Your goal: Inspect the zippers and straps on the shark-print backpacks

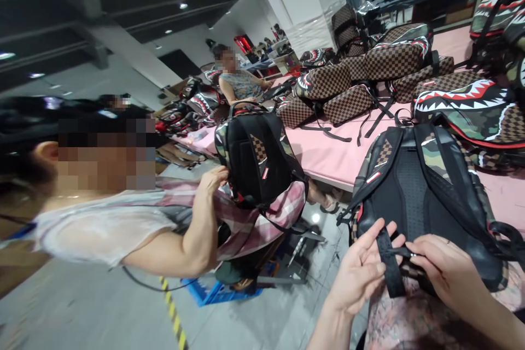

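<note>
A black backpack (414, 191) with camouflage and brown checked panels leans on my lap and the table edge, its back padding and shoulder straps facing me. My left hand (359, 270) holds a short black strap (389, 268) between thumb and fingers at the bag's lower end. My right hand (447, 270) pinches a small dark tool (402, 251) with a thin end, which meets the strap; its exact kind is too small to tell. The lower end of the bag is partly hidden by my hands.
A pink-covered table (328, 153) bears several checked backpacks (348, 104) and a shark-mouth backpack (467, 104). To my left, a seated co-worker (172, 229) holds another black backpack (258, 158). A blue crate (221, 292) stands on the floor. Another person (238, 82) sits farther back.
</note>
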Demonstrator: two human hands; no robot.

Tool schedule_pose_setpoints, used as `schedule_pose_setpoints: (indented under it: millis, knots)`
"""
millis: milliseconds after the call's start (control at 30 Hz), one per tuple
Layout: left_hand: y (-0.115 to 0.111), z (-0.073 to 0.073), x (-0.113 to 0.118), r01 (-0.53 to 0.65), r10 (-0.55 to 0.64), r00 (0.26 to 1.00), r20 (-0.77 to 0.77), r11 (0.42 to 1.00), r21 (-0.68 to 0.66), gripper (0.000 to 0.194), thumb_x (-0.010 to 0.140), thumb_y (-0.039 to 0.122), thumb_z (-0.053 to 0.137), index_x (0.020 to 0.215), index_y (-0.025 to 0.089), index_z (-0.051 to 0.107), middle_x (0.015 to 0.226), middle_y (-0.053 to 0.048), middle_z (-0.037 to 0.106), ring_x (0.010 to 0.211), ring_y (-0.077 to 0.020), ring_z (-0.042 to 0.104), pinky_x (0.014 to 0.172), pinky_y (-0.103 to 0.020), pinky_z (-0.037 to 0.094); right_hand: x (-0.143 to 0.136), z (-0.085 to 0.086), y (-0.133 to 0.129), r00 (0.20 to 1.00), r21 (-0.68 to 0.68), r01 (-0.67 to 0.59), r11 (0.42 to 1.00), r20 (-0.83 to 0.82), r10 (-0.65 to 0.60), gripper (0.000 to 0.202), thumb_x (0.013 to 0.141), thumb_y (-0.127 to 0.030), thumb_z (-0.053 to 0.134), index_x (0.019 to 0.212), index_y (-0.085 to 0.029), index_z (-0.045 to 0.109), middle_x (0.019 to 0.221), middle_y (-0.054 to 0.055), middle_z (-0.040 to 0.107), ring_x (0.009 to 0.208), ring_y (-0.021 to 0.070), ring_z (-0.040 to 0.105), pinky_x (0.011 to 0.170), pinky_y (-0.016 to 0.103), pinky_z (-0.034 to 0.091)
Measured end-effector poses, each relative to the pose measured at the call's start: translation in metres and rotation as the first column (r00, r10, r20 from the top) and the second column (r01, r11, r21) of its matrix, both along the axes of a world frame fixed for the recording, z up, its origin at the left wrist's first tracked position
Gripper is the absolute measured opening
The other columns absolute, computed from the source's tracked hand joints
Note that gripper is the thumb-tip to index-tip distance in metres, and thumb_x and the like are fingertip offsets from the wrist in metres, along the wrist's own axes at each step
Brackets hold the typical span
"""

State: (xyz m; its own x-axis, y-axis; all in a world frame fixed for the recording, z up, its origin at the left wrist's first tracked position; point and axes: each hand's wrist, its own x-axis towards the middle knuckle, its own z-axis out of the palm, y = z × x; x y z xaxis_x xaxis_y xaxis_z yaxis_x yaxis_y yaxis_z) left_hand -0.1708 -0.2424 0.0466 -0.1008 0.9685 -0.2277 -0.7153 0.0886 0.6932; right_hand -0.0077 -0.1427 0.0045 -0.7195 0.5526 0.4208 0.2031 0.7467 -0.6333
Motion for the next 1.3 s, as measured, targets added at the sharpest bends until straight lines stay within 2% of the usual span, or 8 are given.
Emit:
schedule_pose_setpoints:
  millis: [200,367,433,600,767,967,1167,1300]
  knots:
    - [0.007,-0.003,-0.001,-0.028,0.028,0.999,-0.035,1.0,0.012,0.061,0.063,0.011,0.072,0.121,0.018,0.054,0.134,-0.015,0.046,0.124,-0.031,0.041,0.099,-0.041,0.038,0.01,-0.003,0.005,0.991,-0.204,0.069,0.977,-0.099,-0.09,0.017,0.088,-0.023,0.043,0.1,-0.022,0.054,0.093,0.004,0.063,0.088,0.0166,0.06,0.074,0.026,0.048]
    - [0.014,-0.016,0.01,-0.236,0.161,0.942,-0.295,0.942,-0.24,0.023,0.076,0.024,0.064,0.088,0.006,0.067,0.085,-0.018,0.071,0.074,-0.024,0.069,0.065,-0.029,0.054,0.021,-0.011,0.007,0.966,-0.315,0.19,0.93,-0.111,-0.235,0.016,0.086,-0.029,0.047,0.098,-0.023,0.054,0.095,0.003,0.063,0.089,0.0177,0.061,0.076,0.026,0.048]
    - [0.017,-0.017,0.014,-0.25,0.183,0.954,-0.237,0.923,-0.292,0.025,0.076,0.027,0.063,0.087,0.004,0.066,0.084,-0.019,0.071,0.073,-0.0243,0.069,0.061,-0.028,0.054,0.023,-0.013,0.007,0.959,-0.339,0.201,0.919,-0.121,-0.254,0.017,0.086,-0.029,0.047,0.099,-0.023,0.055,0.096,0.004,0.063,0.09,0.0184,0.061,0.076,0.027,0.049]
    - [0.023,-0.014,0.019,-0.197,0.189,0.98,-0.055,0.945,-0.26,0.05,0.06,0.018,0.076,0.107,0.009,0.062,0.114,-0.02,0.062,0.106,-0.0283,0.058,0.081,-0.028,0.051,0.025,-0.017,0.004,0.971,-0.347,0.102,0.932,-0.167,-0.169,0.018,0.086,-0.027,0.047,0.103,-0.023,0.053,0.097,0.004,0.061,0.09,0.0175,0.06,0.075,0.026,0.049]
    - [0.025,-0.022,0.025,-0.316,0.216,0.921,-0.324,0.9,-0.299,0.039,0.063,0.036,0.074,0.087,0.006,0.065,0.078,-0.017,0.071,0.068,-0.0247,0.069,0.054,-0.025,0.052,0.025,-0.023,0.004,0.947,-0.377,0.214,0.901,-0.147,-0.287,0.021,0.087,-0.026,0.047,0.107,-0.023,0.051,0.1,0.004,0.061,0.091,0.017,0.059,0.075,0.025,0.049]
    - [0.025,-0.028,0.031,-0.205,0.079,0.92,-0.384,0.931,-0.301,0.036,0.071,0.044,0.064,0.068,0.008,0.06,0.046,-0.008,0.064,0.037,-0.0163,0.06,0.033,-0.017,0.039,0.028,-0.023,0.008,0.956,-0.142,0.222,0.965,-0.162,-0.244,0.017,0.086,-0.019,0.046,0.101,-0.022,0.055,0.095,0.005,0.062,0.09,0.0169,0.059,0.078,0.028,0.047]
    - [0.024,-0.024,0.034,-0.167,0.04,0.914,-0.403,0.944,-0.285,0.031,0.072,0.04,0.062,0.068,0.01,0.06,0.043,-0.006,0.063,0.034,-0.0131,0.057,0.033,-0.016,0.037,0.02,-0.022,0.011,0.967,0.134,0.254,0.958,-0.063,-0.248,0.02,0.087,-0.017,0.041,0.098,-0.018,0.058,0.09,0.007,0.066,0.086,0.0191,0.06,0.078,0.033,0.046]
    - [0.023,-0.021,0.035,-0.145,0.013,0.912,-0.41,0.946,-0.292,0.031,0.071,0.042,0.062,0.069,0.011,0.061,0.044,-0.005,0.064,0.034,-0.0119,0.055,0.035,-0.017,0.037,0.015,-0.023,0.01,0.971,0.185,0.239,0.953,-0.017,-0.24,0.023,0.088,-0.018,0.038,0.096,-0.017,0.06,0.089,0.006,0.067,0.085,0.0186,0.061,0.077,0.033,0.045]
